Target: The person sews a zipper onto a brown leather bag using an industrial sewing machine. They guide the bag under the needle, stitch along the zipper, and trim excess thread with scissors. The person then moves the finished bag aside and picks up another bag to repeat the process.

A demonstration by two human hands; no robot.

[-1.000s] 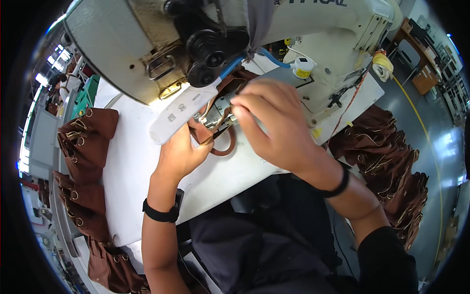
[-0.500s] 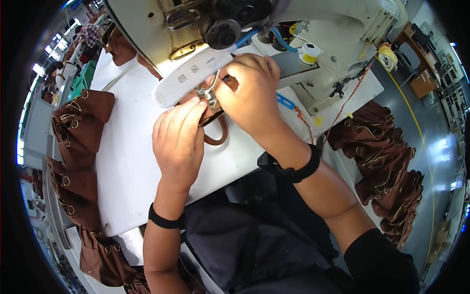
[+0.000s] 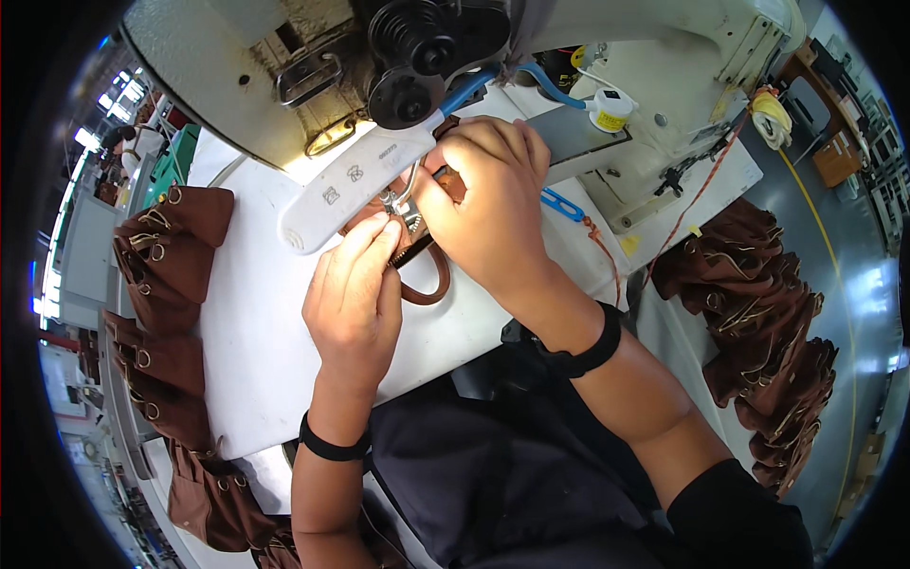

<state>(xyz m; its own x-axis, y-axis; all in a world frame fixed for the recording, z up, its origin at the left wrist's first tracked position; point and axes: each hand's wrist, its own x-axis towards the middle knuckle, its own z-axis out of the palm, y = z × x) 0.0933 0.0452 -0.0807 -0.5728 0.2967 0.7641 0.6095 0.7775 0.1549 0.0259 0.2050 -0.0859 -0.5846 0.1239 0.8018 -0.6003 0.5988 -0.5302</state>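
A brown leather bag piece lies under the presser foot [image 3: 409, 216] of a sewing machine, mostly hidden by my hands. Its dark zipper edge shows between them, and a brown strap [image 3: 442, 287] loops out toward me. My left hand [image 3: 353, 308] is closed at the near left of the foot, fingertips pressed together on the leather edge. On the other side my right hand [image 3: 493, 194] curls round the piece, thumb bent toward the foot. A white lamp bar [image 3: 351, 185] hangs just above my fingers and lights the spot.
The machine's head [image 3: 246, 76] looms above and beyond my hands. Brown bags [image 3: 171, 242] with gold rings line the white table [image 3: 256, 370] on the left; more bags [image 3: 739, 294] are heaped at right. A blue thread snipper [image 3: 562, 204] lies beyond my right wrist.
The view has shifted, so the machine and table appear slightly lower and farther right. Both hands keep their hold beside the presser foot, with little visible movement of the leather.
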